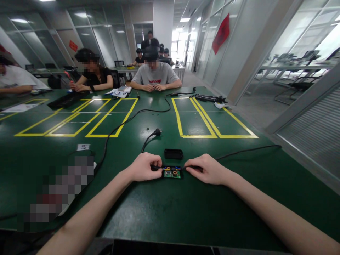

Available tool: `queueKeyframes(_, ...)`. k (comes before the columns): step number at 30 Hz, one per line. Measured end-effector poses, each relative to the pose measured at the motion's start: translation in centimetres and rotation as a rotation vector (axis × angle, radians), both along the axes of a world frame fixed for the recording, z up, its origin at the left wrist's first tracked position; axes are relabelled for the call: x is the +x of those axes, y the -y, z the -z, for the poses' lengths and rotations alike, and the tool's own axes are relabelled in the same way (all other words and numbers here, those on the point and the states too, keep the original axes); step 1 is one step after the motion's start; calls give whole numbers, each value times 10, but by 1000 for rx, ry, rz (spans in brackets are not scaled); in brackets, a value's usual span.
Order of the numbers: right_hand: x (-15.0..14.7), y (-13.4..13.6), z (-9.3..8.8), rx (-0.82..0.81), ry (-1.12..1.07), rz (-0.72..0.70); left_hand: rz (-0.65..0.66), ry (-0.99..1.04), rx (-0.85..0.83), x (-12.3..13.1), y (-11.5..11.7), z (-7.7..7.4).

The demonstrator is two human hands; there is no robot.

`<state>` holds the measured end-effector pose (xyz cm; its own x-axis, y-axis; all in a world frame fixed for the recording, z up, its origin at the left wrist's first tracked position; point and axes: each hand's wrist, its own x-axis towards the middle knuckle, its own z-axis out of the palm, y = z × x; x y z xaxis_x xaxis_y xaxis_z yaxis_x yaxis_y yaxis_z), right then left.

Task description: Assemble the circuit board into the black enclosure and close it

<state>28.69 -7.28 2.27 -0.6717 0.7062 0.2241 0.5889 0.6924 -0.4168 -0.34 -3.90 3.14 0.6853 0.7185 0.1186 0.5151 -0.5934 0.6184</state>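
Between my hands lies an opened power adapter (172, 173), its green circuit board, coils and coloured wires exposed in a black half-shell. My left hand (147, 167) pinches the black cord at the adapter's left end. This side's cord seems to lead to a black power plug (157, 132) lying further back. At the right end, my right hand (205, 169) is closed on the other black cord (248, 149), which runs off to the right across the table. Just beyond the board rests a separate black plastic cover (173, 153), its hollow side up.
The green table (138, 216) carries yellow tape rectangles (199, 136). A blurred-out object (63, 187) lies at left beside a long black cable (106, 148). A folded black tripod-like item (208, 98) is at the far right. Several people sit opposite, including a person in grey (156, 72).
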Motion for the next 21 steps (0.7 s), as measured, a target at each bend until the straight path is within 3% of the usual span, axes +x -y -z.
queueKeyframes(7,-1,-4,6,143,-42,83,-5,41,168,-3,-5,3)
queueKeyframes(13,-2,-5,10,216,-42,65,28,83,189,-2,-5,9)
queueKeyframes(21,-4,-5,10,246,-54,10,65,51,199,-2,-6,6)
